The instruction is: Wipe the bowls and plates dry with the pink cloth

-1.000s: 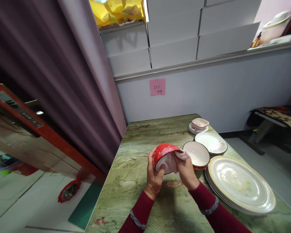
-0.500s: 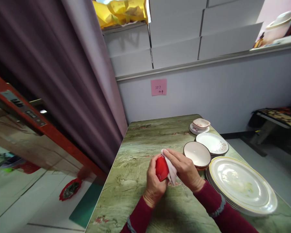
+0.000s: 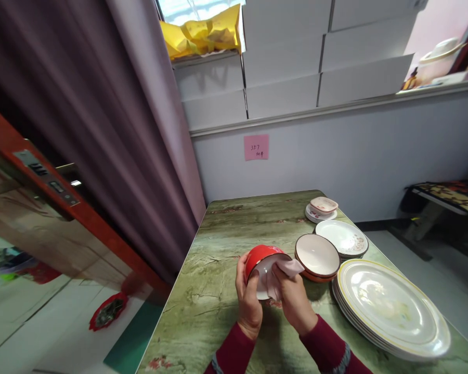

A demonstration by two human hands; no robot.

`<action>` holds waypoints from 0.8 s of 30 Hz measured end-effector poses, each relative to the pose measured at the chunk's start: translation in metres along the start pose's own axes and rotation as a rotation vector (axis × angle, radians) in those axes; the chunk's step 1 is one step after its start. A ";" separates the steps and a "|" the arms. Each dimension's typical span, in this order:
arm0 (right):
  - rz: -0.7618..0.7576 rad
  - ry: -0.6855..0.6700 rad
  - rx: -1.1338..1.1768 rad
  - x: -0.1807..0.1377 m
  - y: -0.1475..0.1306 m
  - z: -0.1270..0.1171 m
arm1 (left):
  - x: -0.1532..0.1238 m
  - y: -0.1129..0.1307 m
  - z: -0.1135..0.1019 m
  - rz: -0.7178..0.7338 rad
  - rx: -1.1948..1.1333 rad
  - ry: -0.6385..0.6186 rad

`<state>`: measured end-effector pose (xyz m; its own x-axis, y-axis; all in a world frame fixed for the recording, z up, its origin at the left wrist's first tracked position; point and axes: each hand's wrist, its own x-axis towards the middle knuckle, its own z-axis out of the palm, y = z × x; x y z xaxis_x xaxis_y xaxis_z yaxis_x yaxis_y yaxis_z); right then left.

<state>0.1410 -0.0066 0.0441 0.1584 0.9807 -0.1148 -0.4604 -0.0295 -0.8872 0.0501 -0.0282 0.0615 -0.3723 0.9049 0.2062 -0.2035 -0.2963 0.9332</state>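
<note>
Bowl [image 3: 257, 255] mouth-up again, right hand [image 3: 292, 304] inside

Tilted red bowl [image 3: 259, 255], white inside, pale cloth [image 3: 284, 270] within.

This is a plain room in a home, used for eating and for storage. A green marble-patterned bench [image 3: 218, 301] stands against a white wall. On its right side it carries stacked dinner plates [image 3: 390, 306], bowls [image 3: 317, 255] and small dishes [image 3: 322, 208]. A red bowl [image 3: 259, 254] and a wiping cloth [image 3: 286, 267] are held just above its near end. Behind the bench, a ledge bears white cardboard boxes [image 3: 284, 62], yellow bags [image 3: 203, 36] and a lidded pot [image 3: 437, 54]. Left of the bench hangs a purple curtain [image 3: 101, 130].
</note>
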 end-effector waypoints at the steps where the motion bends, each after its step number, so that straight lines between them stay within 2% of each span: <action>1: 0.025 0.026 0.034 -0.002 0.002 0.001 | 0.000 -0.002 0.000 0.012 0.014 -0.012; 3: 0.024 0.046 0.048 -0.003 0.002 -0.001 | 0.000 -0.004 -0.003 0.020 0.056 -0.033; 6: -0.064 0.005 -0.035 0.003 -0.004 -0.012 | 0.002 -0.005 -0.010 0.026 0.156 -0.118; 9: -0.249 -0.040 -0.258 0.014 -0.008 -0.029 | 0.006 -0.002 -0.020 0.012 0.233 -0.252; 12: -0.521 -0.064 -0.574 0.023 -0.012 -0.045 | 0.010 0.003 -0.030 0.023 0.315 -0.310; 16: -0.946 -0.214 -0.901 0.025 -0.022 -0.051 | 0.014 0.010 -0.033 0.221 0.597 -0.431; 18: -1.104 -0.285 -1.006 0.022 -0.032 -0.048 | 0.014 0.012 -0.031 0.312 0.684 -0.468; 20: -1.186 -0.315 -1.072 0.019 -0.041 -0.044 | 0.014 0.015 -0.026 0.367 0.695 -0.473; 24: -1.243 -0.349 -1.100 0.016 -0.053 -0.037 | 0.013 0.016 -0.016 0.450 0.636 -0.481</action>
<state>0.2006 0.0030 0.0727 -0.3246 0.5011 0.8022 0.5884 0.7710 -0.2435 0.0279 -0.0262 0.0749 0.1503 0.8167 0.5572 0.4598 -0.5567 0.6919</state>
